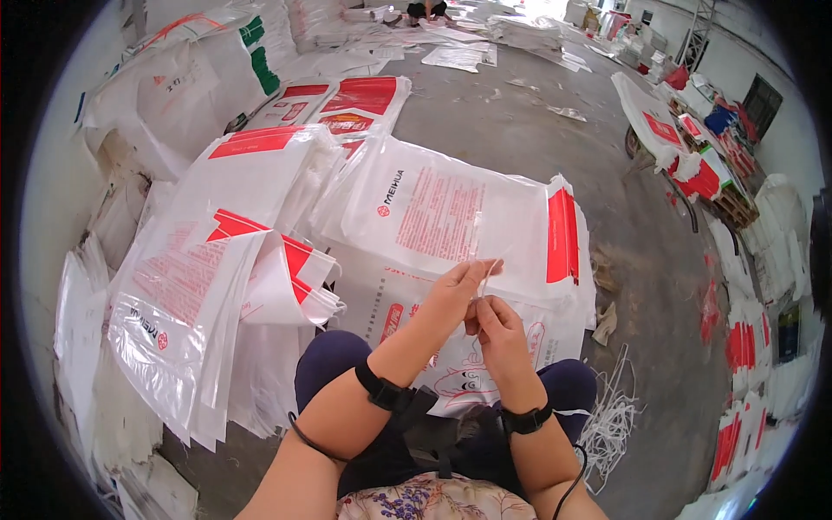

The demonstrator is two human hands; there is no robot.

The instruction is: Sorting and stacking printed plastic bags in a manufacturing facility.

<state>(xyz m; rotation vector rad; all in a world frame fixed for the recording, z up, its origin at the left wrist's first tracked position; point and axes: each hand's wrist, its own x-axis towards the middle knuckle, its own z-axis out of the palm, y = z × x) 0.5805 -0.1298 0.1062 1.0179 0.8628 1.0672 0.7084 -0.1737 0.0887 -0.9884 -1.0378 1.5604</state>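
Observation:
My left hand (461, 284) and my right hand (497, 322) are close together above a stack of flat woven plastic sacks. Between the fingertips runs a thin white strip (487, 279), and both hands look pinched on it; its ends are hard to make out. Under them the top sack (511, 208) is white with red print and a red band near its right end. Its near part lies by my knees, partly hidden by my forearms.
To the left a second pile of white-and-red sacks (186, 251) leans with folded edges. A tangle of white strips (611, 429) lies on the floor by my right knee. Further right stand a loaded pallet (735, 206) and more stacked sacks (741, 347). Far off, a person (427, 10) is partly visible.

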